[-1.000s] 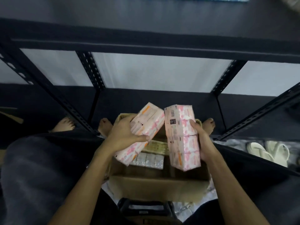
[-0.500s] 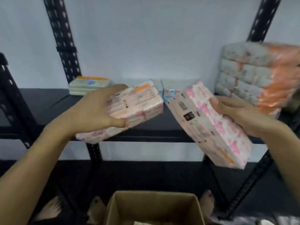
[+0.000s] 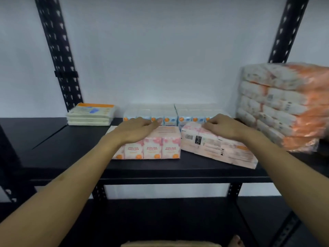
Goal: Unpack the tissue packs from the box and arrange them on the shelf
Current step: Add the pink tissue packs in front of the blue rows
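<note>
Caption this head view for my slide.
Both hands set two pink tissue packs on the black shelf.

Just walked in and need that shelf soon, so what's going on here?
A person is stocking tissues. The left hand rests on a pink tissue pack on the black shelf; the right hand holds a second pink pack lying askew beside it. Blue packs sit behind.
</note>
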Action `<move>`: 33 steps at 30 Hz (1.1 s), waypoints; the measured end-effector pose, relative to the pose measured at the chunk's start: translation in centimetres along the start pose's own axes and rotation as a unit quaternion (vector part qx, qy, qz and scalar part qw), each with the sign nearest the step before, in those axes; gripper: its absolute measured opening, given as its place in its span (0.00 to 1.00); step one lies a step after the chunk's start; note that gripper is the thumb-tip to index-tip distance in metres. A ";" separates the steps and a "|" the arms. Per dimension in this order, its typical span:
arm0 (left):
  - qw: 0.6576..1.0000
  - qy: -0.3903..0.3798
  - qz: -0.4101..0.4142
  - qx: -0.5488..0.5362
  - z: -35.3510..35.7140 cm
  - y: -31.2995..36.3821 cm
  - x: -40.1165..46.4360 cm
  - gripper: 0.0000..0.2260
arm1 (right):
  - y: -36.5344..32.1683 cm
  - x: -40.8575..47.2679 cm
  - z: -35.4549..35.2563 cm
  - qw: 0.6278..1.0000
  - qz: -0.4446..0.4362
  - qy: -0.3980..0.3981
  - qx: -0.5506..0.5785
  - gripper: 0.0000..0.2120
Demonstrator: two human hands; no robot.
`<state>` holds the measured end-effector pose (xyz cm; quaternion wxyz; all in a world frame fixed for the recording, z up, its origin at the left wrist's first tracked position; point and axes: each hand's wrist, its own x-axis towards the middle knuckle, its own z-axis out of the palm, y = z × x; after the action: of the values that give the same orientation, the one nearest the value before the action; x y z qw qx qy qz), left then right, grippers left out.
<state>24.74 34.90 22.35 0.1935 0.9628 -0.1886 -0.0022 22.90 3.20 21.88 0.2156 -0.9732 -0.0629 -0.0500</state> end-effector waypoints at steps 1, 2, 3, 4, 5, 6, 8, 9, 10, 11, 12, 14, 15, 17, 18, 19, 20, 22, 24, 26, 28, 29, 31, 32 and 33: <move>1.000 0.019 0.000 0.014 0.3 -0.1 0.6 0.34 | -0.2 0.3 0.0 1.000 -0.010 0.004 -0.009 0.22; 0.999 0.035 -0.001 0.021 0.6 -0.3 1.3 0.32 | -0.2 0.6 0.0 1.000 -0.015 0.011 -0.016 0.22; 0.999 0.049 -0.007 0.022 0.8 -0.5 1.9 0.31 | -0.1 0.9 -0.1 0.999 -0.013 0.019 -0.023 0.22; 0.998 0.061 -0.011 0.022 1.0 -0.8 2.5 0.30 | 0.1 1.1 0.0 0.999 -0.011 0.028 -0.035 0.23; 0.997 0.069 -0.012 0.023 1.1 -1.0 2.9 0.28 | 0.4 1.3 0.0 0.998 -0.009 0.033 -0.056 0.23; 0.997 0.072 -0.014 0.025 1.2 -1.1 3.1 0.26 | 0.5 1.5 -0.1 0.996 -0.010 0.035 -0.083 0.24; 0.997 0.069 -0.018 0.031 1.2 -1.0 3.3 0.22 | 0.0 1.5 -0.4 0.988 -0.004 0.023 -0.155 0.28; 0.997 0.067 -0.017 0.024 1.1 -0.9 3.4 0.21 | -0.4 1.5 -0.5 0.979 0.007 0.018 -0.202 0.29; 0.997 0.072 -0.015 0.020 1.2 -0.9 3.5 0.20 | -0.9 1.6 -0.5 0.968 0.023 0.020 -0.248 0.29; 0.995 0.099 -0.002 0.026 1.4 -1.0 3.5 0.19 | -1.3 1.6 -0.4 0.960 0.040 0.028 -0.277 0.28; 0.986 0.154 0.026 0.051 1.6 -1.2 3.5 0.19 | -1.6 1.7 -0.1 0.958 0.051 0.034 -0.280 0.26; 0.952 0.266 0.095 0.119 2.3 -1.6 3.3 0.21 | -1.1 2.1 1.0 0.979 0.059 0.032 -0.195 0.24; 0.940 0.291 0.110 0.141 2.7 -1.7 3.2 0.22 | -0.6 2.3 1.3 0.989 0.058 0.035 -0.132 0.24; 0.934 0.298 0.101 0.168 3.1 -1.6 2.9 0.26 | 0.3 2.1 1.5 0.996 0.051 0.054 -0.045 0.27; 0.934 0.297 0.088 0.179 3.3 -1.4 2.9 0.28 | 0.5 2.0 1.5 0.997 0.042 0.062 -0.029 0.27; 0.934 0.295 0.075 0.188 3.4 -1.1 2.8 0.28 | 0.5 1.8 1.4 0.997 0.035 0.067 -0.025 0.28; 0.935 0.292 0.063 0.190 3.5 -0.8 2.8 0.29 | 0.5 1.7 1.4 0.997 0.026 0.072 -0.027 0.28; 0.943 0.285 0.049 0.165 3.9 -0.7 2.6 0.30 | 0.4 1.6 1.3 0.995 0.010 0.090 -0.035 0.28; 0.944 0.284 0.050 0.160 4.5 -1.0 2.3 0.31 | 0.1 1.3 1.4 0.990 -0.006 0.123 -0.074 0.27; 0.941 0.292 0.051 0.166 4.8 -1.3 2.2 0.29 | 0.1 0.8 2.0 0.960 -0.067 0.209 -0.172 0.23; 0.944 0.289 0.044 0.154 4.8 -1.4 2.3 0.25 | 0.6 0.4 3.3 0.916 -0.139 0.286 -0.246 0.21; 0.946 0.286 0.042 0.148 4.7 -1.3 2.3 0.23 | 0.9 0.1 3.9 0.906 -0.150 0.297 -0.261 0.22; 0.945 0.287 0.043 0.148 4.6 -1.2 2.2 0.21 | 1.6 -0.5 5.2 0.900 -0.150 0.303 -0.274 0.22; 0.944 0.291 0.046 0.150 4.6 -1.3 2.2 0.20 | 1.8 -0.9 5.9 0.901 -0.147 0.303 -0.273 0.20; 0.942 0.295 0.048 0.152 4.7 -1.3 2.1 0.20 | 2.0 -1.5 6.6 0.904 -0.146 0.306 -0.260 0.19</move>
<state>26.85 33.52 17.70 0.0919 0.9280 -0.1667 0.3202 22.19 4.10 14.91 -0.0462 -0.9114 -0.1195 -0.3911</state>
